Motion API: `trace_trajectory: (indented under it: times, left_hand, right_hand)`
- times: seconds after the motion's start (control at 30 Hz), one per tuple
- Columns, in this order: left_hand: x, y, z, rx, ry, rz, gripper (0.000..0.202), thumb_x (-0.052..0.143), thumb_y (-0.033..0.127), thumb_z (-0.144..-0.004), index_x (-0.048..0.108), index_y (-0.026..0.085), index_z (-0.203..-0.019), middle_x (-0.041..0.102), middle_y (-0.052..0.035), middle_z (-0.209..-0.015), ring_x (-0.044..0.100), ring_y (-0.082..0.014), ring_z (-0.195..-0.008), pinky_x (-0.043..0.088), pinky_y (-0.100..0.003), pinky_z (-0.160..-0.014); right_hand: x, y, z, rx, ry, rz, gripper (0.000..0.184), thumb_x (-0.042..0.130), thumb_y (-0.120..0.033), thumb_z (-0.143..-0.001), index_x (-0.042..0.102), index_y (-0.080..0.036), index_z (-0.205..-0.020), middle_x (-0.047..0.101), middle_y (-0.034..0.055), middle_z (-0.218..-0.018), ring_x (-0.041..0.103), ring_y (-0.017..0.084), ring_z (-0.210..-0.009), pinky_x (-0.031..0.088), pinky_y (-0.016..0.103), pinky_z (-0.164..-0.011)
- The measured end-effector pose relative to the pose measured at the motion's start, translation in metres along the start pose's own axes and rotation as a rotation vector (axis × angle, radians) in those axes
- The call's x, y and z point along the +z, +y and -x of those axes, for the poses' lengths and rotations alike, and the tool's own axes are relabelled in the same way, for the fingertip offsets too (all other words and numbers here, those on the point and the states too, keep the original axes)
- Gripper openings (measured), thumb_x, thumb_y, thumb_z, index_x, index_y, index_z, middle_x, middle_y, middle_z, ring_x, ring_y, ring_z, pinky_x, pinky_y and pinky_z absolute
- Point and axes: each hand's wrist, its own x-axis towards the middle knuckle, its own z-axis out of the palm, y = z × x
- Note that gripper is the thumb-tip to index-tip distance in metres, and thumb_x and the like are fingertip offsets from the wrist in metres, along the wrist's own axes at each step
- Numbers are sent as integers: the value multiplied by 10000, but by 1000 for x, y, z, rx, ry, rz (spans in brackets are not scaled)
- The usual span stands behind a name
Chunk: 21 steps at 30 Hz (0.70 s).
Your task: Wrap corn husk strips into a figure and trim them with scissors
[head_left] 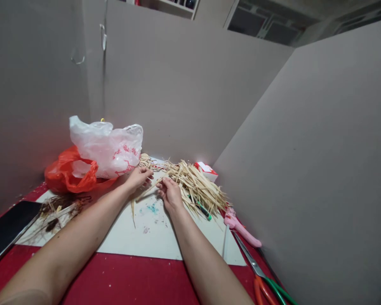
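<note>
My left hand and my right hand meet over a white board on a red table. Both pinch a pale dried straw strip that runs between them, fingers closed round it. Just to the right of my right hand lies a heap of the same pale straw strips. Another thin strip lies on the board below my left hand.
A white plastic bag and a red plastic bag sit at the back left. Dark dried scraps and a black slab lie left. A pink tool, scissors, a small red-white box and grey partition walls stand right.
</note>
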Motion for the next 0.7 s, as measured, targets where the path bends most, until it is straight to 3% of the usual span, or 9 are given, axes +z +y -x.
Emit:
trace_trajectory:
  times: [0.13, 0.23, 0.33, 0.43, 0.53, 0.7]
  left_hand:
    - [1, -7, 0, -174, -129, -2, 295, 639, 411, -828, 603, 119, -814, 680, -87, -701, 589, -108, -476, 475, -212, -453]
    - [2, -7, -1, -206, -33, 64, 290, 584, 423, -873, 564, 138, -923, 687, -83, -708, 610, -125, -481, 501, -229, -461]
    - [1, -4, -2, -229, 57, 154, 312, 568, 435, -883, 543, 131, -945, 687, -97, -710, 626, -140, -494, 512, -238, -462]
    - [-1, -2, -2, -241, 37, 306, 294, 594, 403, -873, 571, 110, -872, 690, -111, -732, 626, -127, -507, 521, -227, -482]
    - [-5, -3, -5, -177, 9, 432, 116, 663, 209, -818, 609, 107, -821, 670, -55, -688, 611, -93, -514, 512, -184, -504]
    - [-10, -6, -7, -146, 9, 515, 87, 677, 78, -752, 617, 127, -791, 687, -47, -715, 621, -105, -571, 509, -192, -529]
  right_hand:
    - [-9, -7, -8, -183, 132, -113, 269, 721, -310, -650, 512, -187, -766, 646, -24, -688, 672, 113, -623, 479, 153, -467]
    - [-11, -14, -10, -378, 227, -96, 266, 692, -327, -673, 506, -187, -803, 668, 1, -752, 701, 144, -710, 511, 183, -526]
    - [-9, -14, -3, -584, 231, 49, 225, 641, -344, -727, 543, -179, -845, 678, 29, -800, 699, 163, -759, 540, 233, -594]
    - [-5, -6, 11, -753, 73, 337, 143, 585, -293, -788, 607, -187, -881, 695, 55, -877, 676, 166, -830, 554, 297, -742]
    - [-2, 2, 24, -846, -181, 619, 136, 566, -226, -804, 645, -210, -913, 699, 74, -967, 655, 183, -901, 537, 341, -840]
    - [1, 9, 32, -983, -412, 805, 194, 525, -141, -796, 647, -223, -921, 697, 82, -1002, 646, 197, -967, 515, 359, -901]
